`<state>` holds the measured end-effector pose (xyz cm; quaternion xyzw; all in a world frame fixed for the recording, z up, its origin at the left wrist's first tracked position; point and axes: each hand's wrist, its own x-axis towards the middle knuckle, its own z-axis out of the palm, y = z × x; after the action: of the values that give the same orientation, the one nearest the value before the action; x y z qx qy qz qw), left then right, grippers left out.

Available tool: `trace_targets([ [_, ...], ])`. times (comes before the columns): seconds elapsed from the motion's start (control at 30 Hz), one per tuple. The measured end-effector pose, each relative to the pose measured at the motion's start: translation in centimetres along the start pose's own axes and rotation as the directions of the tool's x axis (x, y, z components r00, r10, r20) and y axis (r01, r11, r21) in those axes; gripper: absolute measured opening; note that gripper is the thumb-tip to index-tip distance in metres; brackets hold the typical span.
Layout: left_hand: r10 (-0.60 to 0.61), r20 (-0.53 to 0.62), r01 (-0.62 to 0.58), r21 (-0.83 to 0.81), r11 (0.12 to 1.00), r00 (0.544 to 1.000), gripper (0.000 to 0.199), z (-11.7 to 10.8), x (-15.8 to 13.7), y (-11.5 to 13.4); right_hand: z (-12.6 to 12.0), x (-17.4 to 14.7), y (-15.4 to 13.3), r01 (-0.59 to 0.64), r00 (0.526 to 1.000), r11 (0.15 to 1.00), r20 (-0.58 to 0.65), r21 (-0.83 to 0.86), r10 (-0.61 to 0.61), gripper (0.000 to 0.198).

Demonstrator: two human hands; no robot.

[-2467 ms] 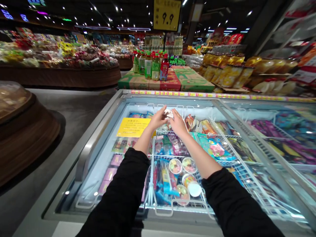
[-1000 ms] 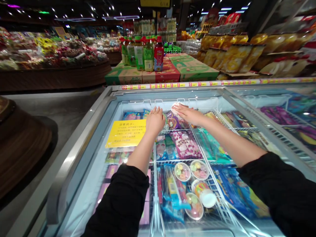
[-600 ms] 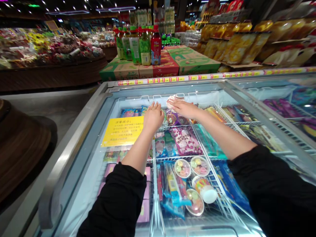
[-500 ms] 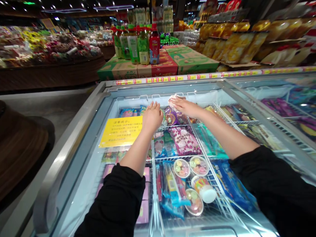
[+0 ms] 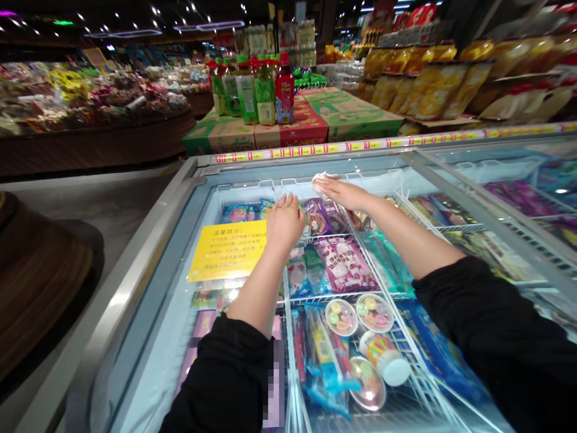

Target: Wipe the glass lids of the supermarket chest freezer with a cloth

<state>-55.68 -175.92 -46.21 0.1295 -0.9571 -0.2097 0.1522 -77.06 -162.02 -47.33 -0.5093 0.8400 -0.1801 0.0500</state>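
White cloth, far edge of the freezer: partly hidden under your right hand. Yellow notice, left edge: right end behind your left hand; smaller print too blurred to read. Price labels, far edge: most figures too small. Pink boxes, near left corner: partly behind your left sleeve, itself cut off below.

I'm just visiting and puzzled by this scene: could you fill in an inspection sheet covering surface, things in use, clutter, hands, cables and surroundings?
Surface: glass lid of a freezer, bearing a yellow notice.
Things in use: crumpled white cloth, perhaps tissue, near the far edge.
Clutter: colourful packets and tubs beneath the glass.
Left hand: open, nothing seen in it; contact with the glass unclear.
Right hand: fingers over the cloth; grip unclear.
Cables: nothing seen.
Surroundings: bottles on boxes beyond; jars farther right.
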Motion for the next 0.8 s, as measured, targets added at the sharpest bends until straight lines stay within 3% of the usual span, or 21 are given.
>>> trace_targets([
  [0.1, -0.006, -0.011, 0.006, -0.003, 1.000, 1.000, 0.050, 0.2, 0.0, 0.0, 0.2, 2.3, 0.2, -0.150, 0.988, 0.987, -0.056, -0.061, 0.147, 0.055],
  [0.17, -0.009, -0.018, 0.009, -0.006, 1.000, 1.000, 0.050, 0.3, 0.0, 0.0, 0.6, 3.9, -0.5, -0.183, 0.982, 0.979, -0.058, -0.088, 0.179, 0.055],
  [0.27, -0.016, -0.015, 0.015, -0.032, 0.999, 1.000, 0.050, 0.3, 0.0, 0.0, 1.0, 4.0, -1.3, -0.145, 0.989, 0.985, -0.040, -0.092, 0.142, 0.054],
  [0.43, -0.027, 0.003, 0.027, -0.058, 0.998, 1.000, 0.050, 0.0, 0.0, 0.1, 0.2, 0.1, 0.3, 0.034, 0.999, 0.999, -0.019, 0.000, -0.034, 0.053],
  [0.53, -0.023, 0.002, 0.024, -0.048, 0.999, 1.000, 0.050, 0.0, 0.0, 0.2, -0.5, 0.6, 1.2, -0.063, 0.997, 0.998, -0.047, -0.027, 0.062, 0.054],
  [0.67, -0.016, 0.005, 0.016, -0.034, 0.999, 1.000, 0.050, 0.0, 0.0, 0.2, -0.3, 4.0, -0.6, -0.243, 0.969, 0.961, -0.088, -0.134, 0.233, 0.055],
  [0.8, -0.026, 0.028, 0.026, -0.032, 0.999, 0.999, 0.050, -0.5, -0.1, 0.4, -0.1, 3.6, -2.2, -0.145, 0.989, 0.973, -0.051, -0.179, 0.138, 0.054],
])
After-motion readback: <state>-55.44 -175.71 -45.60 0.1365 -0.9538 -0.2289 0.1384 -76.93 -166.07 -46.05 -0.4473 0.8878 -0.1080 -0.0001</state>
